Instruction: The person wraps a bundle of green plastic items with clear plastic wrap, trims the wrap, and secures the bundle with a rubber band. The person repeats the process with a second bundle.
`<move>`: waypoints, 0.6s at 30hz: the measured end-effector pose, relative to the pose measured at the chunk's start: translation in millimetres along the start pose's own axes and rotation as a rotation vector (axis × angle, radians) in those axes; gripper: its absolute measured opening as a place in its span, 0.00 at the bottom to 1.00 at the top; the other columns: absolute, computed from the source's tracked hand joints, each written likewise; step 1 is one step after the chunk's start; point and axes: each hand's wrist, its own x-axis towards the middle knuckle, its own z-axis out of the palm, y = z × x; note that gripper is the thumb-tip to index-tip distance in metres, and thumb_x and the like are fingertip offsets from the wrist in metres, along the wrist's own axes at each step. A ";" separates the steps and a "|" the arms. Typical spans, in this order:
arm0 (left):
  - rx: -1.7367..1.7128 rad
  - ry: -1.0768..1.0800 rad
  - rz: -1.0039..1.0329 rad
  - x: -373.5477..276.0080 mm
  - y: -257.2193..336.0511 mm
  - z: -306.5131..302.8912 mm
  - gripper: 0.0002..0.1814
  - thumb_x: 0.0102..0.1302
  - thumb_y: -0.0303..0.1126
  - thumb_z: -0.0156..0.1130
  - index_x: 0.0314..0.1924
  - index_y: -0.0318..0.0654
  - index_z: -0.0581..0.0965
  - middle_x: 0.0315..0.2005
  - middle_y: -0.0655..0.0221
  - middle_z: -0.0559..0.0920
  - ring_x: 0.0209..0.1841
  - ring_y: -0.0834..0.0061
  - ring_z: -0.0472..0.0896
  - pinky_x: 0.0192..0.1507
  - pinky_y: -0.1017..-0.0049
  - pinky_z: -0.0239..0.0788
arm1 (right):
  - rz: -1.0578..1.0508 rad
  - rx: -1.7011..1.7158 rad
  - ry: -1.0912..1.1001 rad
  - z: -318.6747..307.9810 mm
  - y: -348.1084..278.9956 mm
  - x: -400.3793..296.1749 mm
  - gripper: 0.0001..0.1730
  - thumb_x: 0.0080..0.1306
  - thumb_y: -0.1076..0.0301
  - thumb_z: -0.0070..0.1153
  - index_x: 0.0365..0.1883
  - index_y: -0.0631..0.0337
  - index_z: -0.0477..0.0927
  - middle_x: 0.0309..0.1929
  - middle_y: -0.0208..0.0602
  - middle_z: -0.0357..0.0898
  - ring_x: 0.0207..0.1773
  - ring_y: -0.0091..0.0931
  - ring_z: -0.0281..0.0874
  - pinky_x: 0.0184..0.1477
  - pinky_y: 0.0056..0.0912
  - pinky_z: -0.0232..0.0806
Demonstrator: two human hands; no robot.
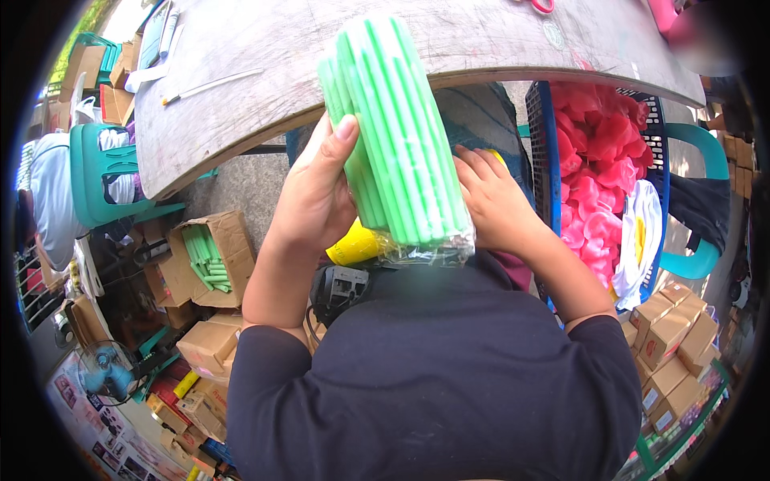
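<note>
My left hand (pixel 322 183) grips a bundle of light green sticks (pixel 397 132) wrapped in clear plastic, its thumb across the near face. The bundle stands tilted before my chest, its top over the table edge. My right hand (pixel 490 195) is at the bundle's lower right side, partly hidden behind it. Whether those fingers hold anything cannot be seen. Behind the bundle's lower end lies a yellow cylinder (pixel 355 242), partly covered. Another bit of yellow (pixel 498 157) shows beyond my right fingertips.
Ahead is a worn wooden table (pixel 240 36) bearing a thin white stick (pixel 213 87). At right, a blue plastic crate (pixel 544 162) holds pink-red pieces (pixel 595 138). An open cardboard box (pixel 231 240) with green sticks is at left. Stacked small boxes (pixel 668 343) stand lower right, a fan (pixel 107 373) lower left.
</note>
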 end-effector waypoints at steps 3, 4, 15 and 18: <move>-0.210 -0.142 -0.022 4.3 6.1 -14.3 0.28 0.77 0.47 0.47 0.67 0.34 0.62 0.59 0.59 0.75 0.59 0.73 0.76 0.60 0.71 0.70 | -0.019 -0.115 -0.064 -2.0 -2.0 0.8 0.53 0.38 0.49 0.77 0.64 0.52 0.68 0.62 0.44 0.68 0.65 0.41 0.64 0.67 0.48 0.56; -0.280 -0.176 0.003 3.4 9.2 -13.7 0.29 0.77 0.48 0.47 0.66 0.32 0.64 0.58 0.58 0.76 0.59 0.71 0.76 0.60 0.69 0.70 | -0.034 -0.075 -0.085 -5.2 -3.1 0.4 0.53 0.36 0.54 0.76 0.65 0.49 0.69 0.61 0.42 0.69 0.64 0.40 0.66 0.65 0.49 0.58; 0.141 0.209 0.207 -8.7 51.3 -2.7 0.33 0.77 0.42 0.43 0.75 0.38 0.50 0.69 0.49 0.62 0.66 0.59 0.70 0.63 0.61 0.69 | 0.137 -0.114 0.562 -6.8 49.9 -95.7 0.48 0.48 0.45 0.73 0.62 0.61 0.68 0.57 0.48 0.74 0.58 0.44 0.74 0.59 0.50 0.65; 0.157 0.165 0.229 -8.1 50.5 -7.7 0.36 0.74 0.37 0.49 0.76 0.40 0.47 0.67 0.57 0.65 0.64 0.69 0.71 0.62 0.68 0.68 | 0.164 -0.003 0.838 -6.4 49.1 -94.4 0.43 0.54 0.54 0.73 0.62 0.66 0.67 0.61 0.47 0.72 0.59 0.41 0.73 0.61 0.49 0.66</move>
